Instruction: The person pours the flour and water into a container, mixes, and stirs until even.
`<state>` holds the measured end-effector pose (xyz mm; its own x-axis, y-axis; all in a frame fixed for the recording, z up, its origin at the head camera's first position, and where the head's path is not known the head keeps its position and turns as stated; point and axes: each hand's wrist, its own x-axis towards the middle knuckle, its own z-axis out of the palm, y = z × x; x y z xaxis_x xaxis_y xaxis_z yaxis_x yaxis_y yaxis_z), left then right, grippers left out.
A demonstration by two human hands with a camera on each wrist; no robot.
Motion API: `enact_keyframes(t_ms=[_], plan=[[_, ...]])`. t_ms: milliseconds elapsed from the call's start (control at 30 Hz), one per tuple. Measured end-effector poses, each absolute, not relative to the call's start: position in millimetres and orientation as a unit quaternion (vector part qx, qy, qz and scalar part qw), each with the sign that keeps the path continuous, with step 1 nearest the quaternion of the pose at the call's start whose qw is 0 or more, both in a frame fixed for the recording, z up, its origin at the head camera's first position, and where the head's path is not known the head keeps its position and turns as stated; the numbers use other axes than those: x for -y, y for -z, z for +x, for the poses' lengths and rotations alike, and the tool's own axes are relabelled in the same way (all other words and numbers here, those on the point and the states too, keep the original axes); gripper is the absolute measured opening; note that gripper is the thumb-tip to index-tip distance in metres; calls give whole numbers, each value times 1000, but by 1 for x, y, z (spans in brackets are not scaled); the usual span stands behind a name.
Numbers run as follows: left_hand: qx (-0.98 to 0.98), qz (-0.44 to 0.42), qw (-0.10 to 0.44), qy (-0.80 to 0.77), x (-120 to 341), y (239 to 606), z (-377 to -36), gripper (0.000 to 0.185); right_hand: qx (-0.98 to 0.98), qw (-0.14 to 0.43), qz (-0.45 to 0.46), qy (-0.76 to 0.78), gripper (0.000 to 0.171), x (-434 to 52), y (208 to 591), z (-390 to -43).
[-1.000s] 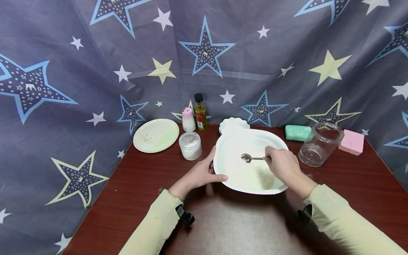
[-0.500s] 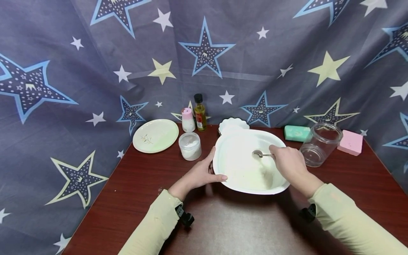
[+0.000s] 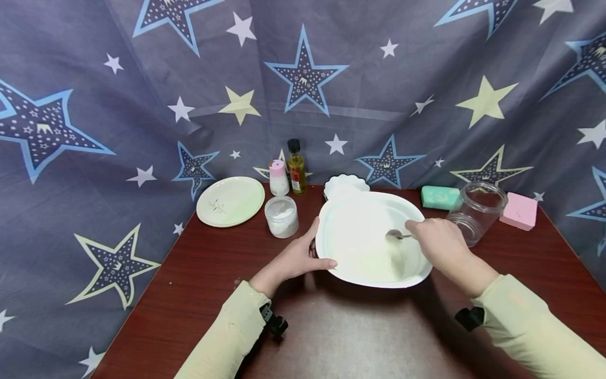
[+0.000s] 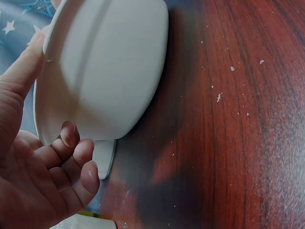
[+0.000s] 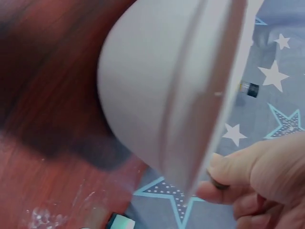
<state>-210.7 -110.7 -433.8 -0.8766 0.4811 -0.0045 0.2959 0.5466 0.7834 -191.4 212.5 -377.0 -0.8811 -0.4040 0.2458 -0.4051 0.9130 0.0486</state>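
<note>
A wide white basin (image 3: 350,226) is in the middle of the head view, with pale whitish contents along its bottom. My left hand (image 3: 294,259) grips its left rim, the thumb on the edge; in the left wrist view the curled fingers (image 4: 71,162) lie by the outer wall. A metal spoon (image 3: 394,233) is inside the basin, towards its right side. My right hand (image 3: 437,242) holds the spoon's handle above the right rim. In the right wrist view the basin wall hides the spoon's bowl, and only the handle end (image 5: 219,184) shows between thumb and fingers.
Behind stand a plate (image 3: 230,202), a jar of white powder (image 3: 282,223), a pink-capped shaker (image 3: 279,181), an oil bottle (image 3: 297,171) and a scalloped white dish (image 3: 345,182). At right are a clear jar (image 3: 478,210), a green block (image 3: 439,197) and a pink block (image 3: 518,211).
My right hand has drawn the spoon rightward across the basin, from near its middle to its right side. The left hand and the basin have stayed almost still.
</note>
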Motion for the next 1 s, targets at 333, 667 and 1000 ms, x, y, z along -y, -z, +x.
enact_keyframes(t_ms=[333,667,1000], plan=[[-873,224,111,-419,111,434,-211,115,972,80,217,-35,32,-219,362,-178],[-872,221,114,-422,111,432,-210,113,960,45,259,-102,34,-225,360,-173],[-878,217,115,-412,110,432,-210,113,948,55,275,-153,37,-204,374,-172]])
